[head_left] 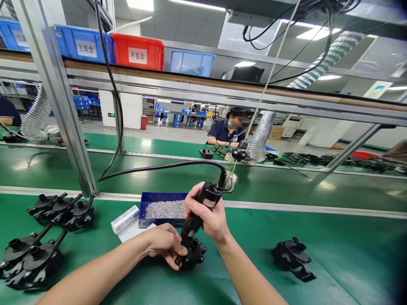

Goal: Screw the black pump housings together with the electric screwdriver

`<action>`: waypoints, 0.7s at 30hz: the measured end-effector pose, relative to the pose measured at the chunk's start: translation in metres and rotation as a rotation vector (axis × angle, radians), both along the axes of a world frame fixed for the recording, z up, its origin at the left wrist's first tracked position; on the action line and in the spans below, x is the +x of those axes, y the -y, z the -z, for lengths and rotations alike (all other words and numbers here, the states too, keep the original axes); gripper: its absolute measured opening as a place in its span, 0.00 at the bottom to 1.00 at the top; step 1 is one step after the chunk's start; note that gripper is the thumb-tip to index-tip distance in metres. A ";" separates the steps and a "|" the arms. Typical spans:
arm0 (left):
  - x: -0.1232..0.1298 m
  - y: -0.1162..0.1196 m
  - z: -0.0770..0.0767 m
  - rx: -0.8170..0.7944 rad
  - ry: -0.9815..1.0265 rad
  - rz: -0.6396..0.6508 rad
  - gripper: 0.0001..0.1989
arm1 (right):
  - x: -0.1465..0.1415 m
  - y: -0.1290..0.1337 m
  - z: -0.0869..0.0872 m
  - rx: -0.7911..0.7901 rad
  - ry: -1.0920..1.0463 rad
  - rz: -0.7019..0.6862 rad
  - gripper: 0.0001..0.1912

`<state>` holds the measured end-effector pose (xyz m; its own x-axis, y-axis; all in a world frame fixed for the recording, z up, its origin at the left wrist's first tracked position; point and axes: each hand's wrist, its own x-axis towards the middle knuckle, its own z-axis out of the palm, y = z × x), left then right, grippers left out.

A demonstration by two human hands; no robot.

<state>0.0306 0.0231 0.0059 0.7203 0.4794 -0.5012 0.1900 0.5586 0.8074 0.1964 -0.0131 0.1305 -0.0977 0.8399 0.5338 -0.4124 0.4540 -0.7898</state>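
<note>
My right hand [208, 214] is wrapped round a black electric screwdriver [191, 225], which leans with its tip down at a black plastic part [194, 254] on the green bench. A cable runs from the tool's top end. My left hand [165, 245] grips the same plastic part from its left side, thumb and fingers pinched near the tool's tip. The tip itself and any screw under it are hidden. Just behind my hands stands a blue tray [148, 223] of small silvery screws. A roll of white labels [125, 219] lies left of the tray.
Several similar black parts [34, 262] stand on the left of the bench, and another black part [294, 258] lies at the right. A metal post [60, 97] rises at the left. A shelf above holds a red bin [138, 51] and blue bins. A co-worker [225, 131] sits across.
</note>
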 end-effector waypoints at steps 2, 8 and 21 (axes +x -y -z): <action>0.001 0.002 -0.004 0.044 -0.055 -0.004 0.21 | -0.001 0.000 0.000 -0.004 0.013 -0.004 0.12; 0.003 0.005 -0.010 0.109 -0.084 0.012 0.27 | -0.003 0.002 0.000 -0.014 0.035 0.007 0.14; -0.006 0.017 -0.058 0.363 -0.287 0.185 0.42 | 0.019 0.003 -0.009 0.027 -0.024 0.020 0.12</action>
<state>0.0242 0.0066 0.0644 0.6673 0.5368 -0.5163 0.5028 0.1868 0.8440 0.2158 -0.0160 0.1395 -0.0679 0.8267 0.5585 -0.4218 0.4835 -0.7670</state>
